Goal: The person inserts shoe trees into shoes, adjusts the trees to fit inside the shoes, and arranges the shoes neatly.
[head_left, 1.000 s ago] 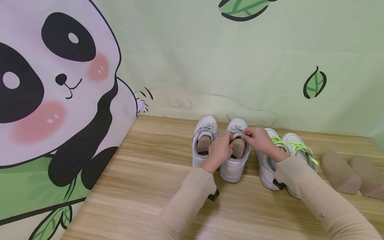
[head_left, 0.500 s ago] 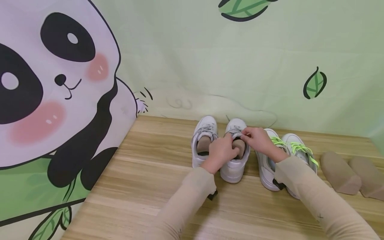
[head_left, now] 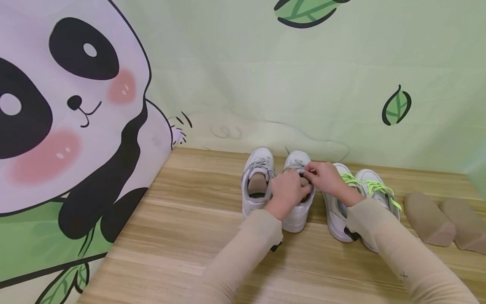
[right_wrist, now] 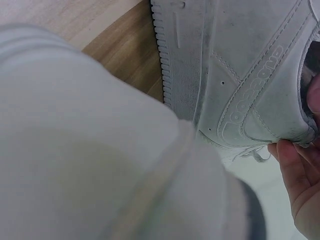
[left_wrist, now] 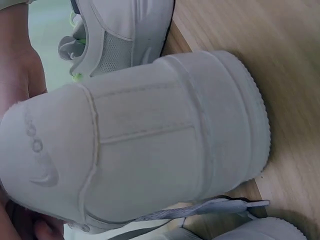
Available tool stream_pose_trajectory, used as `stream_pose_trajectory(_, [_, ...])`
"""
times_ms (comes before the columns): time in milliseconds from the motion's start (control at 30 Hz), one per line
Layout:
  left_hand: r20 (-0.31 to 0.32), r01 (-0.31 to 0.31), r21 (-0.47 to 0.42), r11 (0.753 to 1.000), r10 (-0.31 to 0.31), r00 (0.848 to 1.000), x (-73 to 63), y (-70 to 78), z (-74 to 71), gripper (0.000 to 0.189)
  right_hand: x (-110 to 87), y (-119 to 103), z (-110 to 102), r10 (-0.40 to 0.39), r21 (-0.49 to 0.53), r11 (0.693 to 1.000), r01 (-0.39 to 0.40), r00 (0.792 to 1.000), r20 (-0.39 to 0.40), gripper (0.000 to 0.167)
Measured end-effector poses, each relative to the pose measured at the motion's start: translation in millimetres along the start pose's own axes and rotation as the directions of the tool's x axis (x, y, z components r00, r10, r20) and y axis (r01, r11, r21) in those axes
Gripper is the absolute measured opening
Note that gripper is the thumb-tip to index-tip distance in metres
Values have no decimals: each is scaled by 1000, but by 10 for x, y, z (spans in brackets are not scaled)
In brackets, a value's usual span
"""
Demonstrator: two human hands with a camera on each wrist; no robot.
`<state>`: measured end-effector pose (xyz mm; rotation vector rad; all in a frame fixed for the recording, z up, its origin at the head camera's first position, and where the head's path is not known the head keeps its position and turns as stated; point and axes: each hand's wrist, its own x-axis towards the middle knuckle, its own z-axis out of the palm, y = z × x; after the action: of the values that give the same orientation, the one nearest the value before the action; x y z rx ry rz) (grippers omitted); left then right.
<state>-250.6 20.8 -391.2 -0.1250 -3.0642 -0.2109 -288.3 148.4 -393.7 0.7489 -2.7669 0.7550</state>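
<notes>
In the head view, a white sneaker (head_left: 296,223) points toward the wall with a beige shoe insert (head_left: 305,181) in its opening. My right hand (head_left: 325,177) pinches the front right edge of that opening, just behind the laces. Its fingers (right_wrist: 294,167) show at the collar in the right wrist view. Over the left side of the opening lies my left hand (head_left: 287,189), thumb across the insert and fingers near the tongue; I cannot tell whether they grip anything. The heel (left_wrist: 145,140) fills the left wrist view. The matching white sneaker (head_left: 252,206), also with an insert, stands on the left.
To the right stands a pair of sneakers (head_left: 334,221) with bright green laces, partly under my right sleeve. Two beige shoe inserts (head_left: 430,219) lie farther right on the wooden floor (head_left: 159,245). A panda-printed wall (head_left: 228,76) rises close behind the toes.
My left hand has shifted right and slightly forward, now covering more of the sneaker's opening, its thumb farther over the insert. The right hand stays at the same edge.
</notes>
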Motion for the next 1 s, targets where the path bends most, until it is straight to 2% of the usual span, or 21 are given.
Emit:
stream_pose_trajectory(367, [-84,72,-74,995,-78,993,-8,81,44,41,-4,-7,-6,5,-9,1000,-5,1000,21,9])
stream_pose_trajectory(600, [-75,98,-123,988,-108,991,7,75,34,40,-3,-14,-12,14,-7,1000,-14,999,31,8])
stream_pose_trajectory(833, [-72,118,-130,984,-128,989,24,78,49,48,-30,-11,-10,-9,-3,1000,9,1000,-4,8])
stream_pose_trajectory(1000, [-71,139,-154,978,-152,986,29,80,56,48,-46,2,-9,-21,18,1000,22,1000,-18,7])
